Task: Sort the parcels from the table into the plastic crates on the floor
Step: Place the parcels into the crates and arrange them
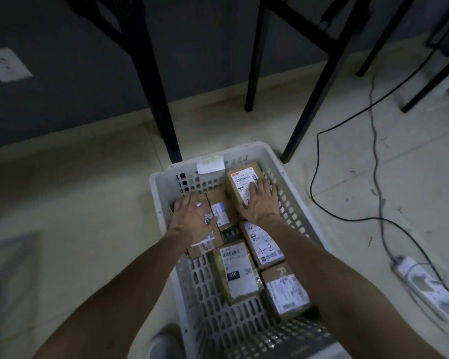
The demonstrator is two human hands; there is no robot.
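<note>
A white plastic crate stands on the tiled floor before black surface legs. Six cardboard parcels lie inside it, labels up. The left hand lies flat on the far-left parcel, its grip released and fingers spread. The right hand presses on the far-right parcel in the same way. A power strip lies to the right.

White slatted crate stands on the tiled floor, holding labelled cardboard boxes. The left hand lies flat, fingers spread, on the left parcel. The right hand lies flat on the far-right parcel. A power strip lies on the floor to the right.
</note>
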